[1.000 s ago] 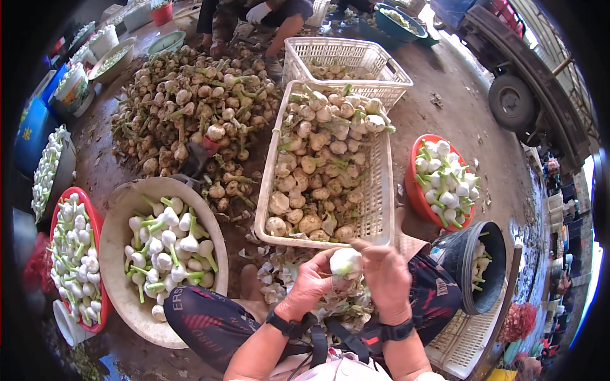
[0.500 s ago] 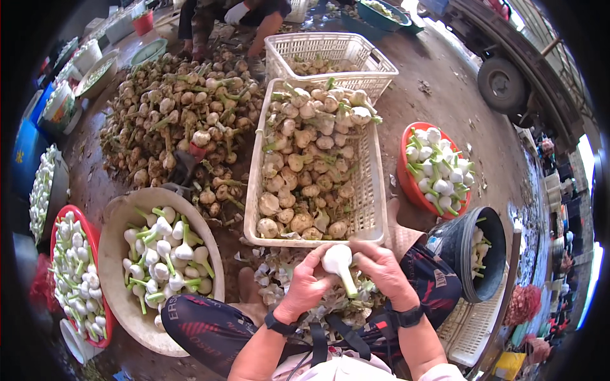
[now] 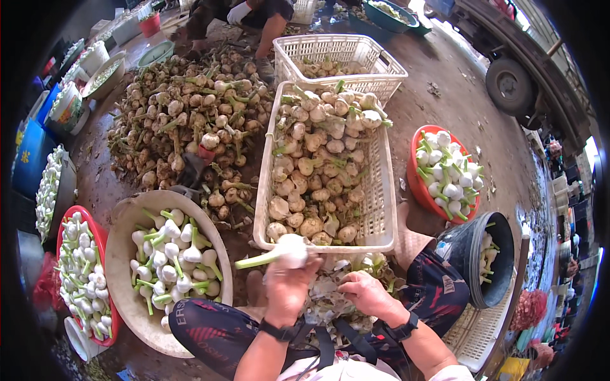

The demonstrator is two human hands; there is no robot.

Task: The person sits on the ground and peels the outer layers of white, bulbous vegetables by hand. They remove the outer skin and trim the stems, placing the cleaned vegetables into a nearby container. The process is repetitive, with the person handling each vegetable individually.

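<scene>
A peeled white garlic bulb point(image 3: 292, 251) with a green stem pointing left is gripped in my left hand point(image 3: 289, 286), just in front of the near rim of a white slatted crate point(image 3: 389, 216). Motion blurs that hand. My right hand point(image 3: 368, 293) is curled closed above a heap of papery garlic skins point(image 3: 340, 301) between my knees; what its fingers pinch, if anything, is hidden. Unpeeled garlic bulbs point(image 3: 311, 181) lie in the crate. To the left of my knee, a wide pale basin point(image 3: 117, 279) holds peeled garlic with green stems.
A large heap of unpeeled garlic point(image 3: 184, 120) covers the floor ahead left, with another person's gloved hand point(image 3: 239, 13) behind it. Red tubs point(image 3: 416, 171) of peeled garlic stand on both sides. A dark bucket point(image 3: 457, 244) lies tilted at right. A second crate point(image 3: 343, 44) stands beyond.
The bulb has gone left in my left hand, away from my right hand, and its stem now points left. My right hand has let go of it and dropped slightly. The view has shifted a little.
</scene>
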